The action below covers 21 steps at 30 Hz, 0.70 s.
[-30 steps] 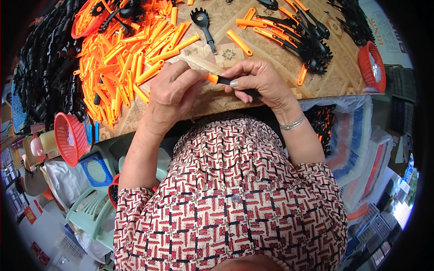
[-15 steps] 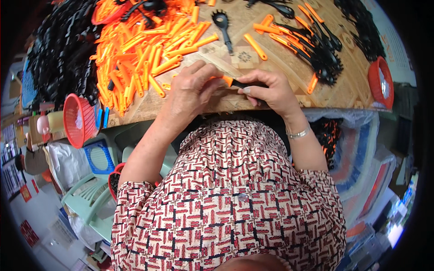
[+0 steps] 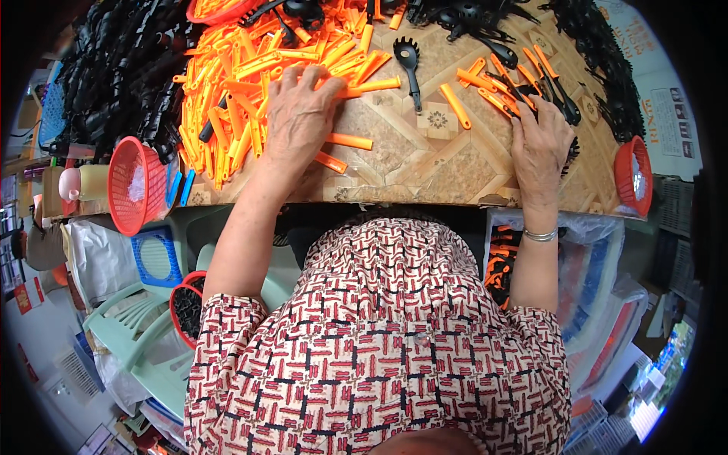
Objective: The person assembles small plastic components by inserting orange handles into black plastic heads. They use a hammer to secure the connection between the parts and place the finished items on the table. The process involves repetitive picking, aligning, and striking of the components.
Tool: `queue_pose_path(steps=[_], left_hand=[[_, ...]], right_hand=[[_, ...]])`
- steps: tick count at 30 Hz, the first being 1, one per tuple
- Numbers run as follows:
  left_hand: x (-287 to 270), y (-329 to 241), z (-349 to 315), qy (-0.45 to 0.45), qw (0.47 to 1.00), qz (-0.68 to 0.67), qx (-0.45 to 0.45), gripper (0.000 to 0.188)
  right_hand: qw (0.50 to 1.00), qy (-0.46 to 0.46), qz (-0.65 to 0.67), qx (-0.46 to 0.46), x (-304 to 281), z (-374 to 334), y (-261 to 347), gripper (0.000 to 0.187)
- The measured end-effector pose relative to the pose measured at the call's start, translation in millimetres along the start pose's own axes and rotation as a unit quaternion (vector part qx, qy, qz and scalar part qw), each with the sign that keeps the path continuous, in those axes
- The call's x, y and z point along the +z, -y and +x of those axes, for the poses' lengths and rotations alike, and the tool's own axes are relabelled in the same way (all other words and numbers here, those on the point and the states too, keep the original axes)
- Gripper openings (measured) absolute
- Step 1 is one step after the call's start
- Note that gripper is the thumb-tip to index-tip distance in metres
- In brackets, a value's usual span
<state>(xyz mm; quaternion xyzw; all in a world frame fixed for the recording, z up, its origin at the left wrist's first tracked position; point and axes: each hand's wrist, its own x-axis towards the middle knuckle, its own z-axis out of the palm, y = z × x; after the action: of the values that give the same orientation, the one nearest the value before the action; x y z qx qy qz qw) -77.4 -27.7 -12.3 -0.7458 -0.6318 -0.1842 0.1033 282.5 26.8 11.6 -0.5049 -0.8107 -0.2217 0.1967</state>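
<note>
My left hand [image 3: 302, 112] reaches over a heap of orange plastic handles [image 3: 235, 114], back upward, fingers bent and apart; its fingertips touch the heap and are partly hidden. My right hand [image 3: 541, 144] lies over a group of black kitchen utensils with orange handles [image 3: 547, 67] at the right, its fingers stretched forward and somewhat apart. What lies under the palm is hidden. Between the hands, a black pasta server head [image 3: 408, 64] without a handle rests on the table, beside a single orange handle [image 3: 455, 106].
Black utensil heads are piled at the far left [image 3: 114, 83], the far middle [image 3: 470, 19] and the far right [image 3: 607, 68]. Red baskets stand at the table's left [image 3: 136, 186] and right [image 3: 633, 176] edges. A pale green chair [image 3: 144, 326] is at the left.
My hands were together near the table's front edge, holding an orange handle and a black part. They have moved apart, left to the handle heap, right to the utensil group.
</note>
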Motion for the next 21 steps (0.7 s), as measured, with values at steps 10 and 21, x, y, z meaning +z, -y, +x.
queue_pose_path(steps=[10, 21], left_hand=[[3.2, -7.9, 21.5, -0.092, 0.991, -0.092, 0.037, 0.024], [14.4, -59.3, 30.5, -0.002, 0.998, -0.035, 0.042, 0.018]], right_hand=[[0.992, -0.053, 0.105, -0.053, 2.8, 27.3, 49.1, 0.023], [0.97, 0.019, 0.244, 0.011, 83.5, 141.4, 59.0, 0.014]])
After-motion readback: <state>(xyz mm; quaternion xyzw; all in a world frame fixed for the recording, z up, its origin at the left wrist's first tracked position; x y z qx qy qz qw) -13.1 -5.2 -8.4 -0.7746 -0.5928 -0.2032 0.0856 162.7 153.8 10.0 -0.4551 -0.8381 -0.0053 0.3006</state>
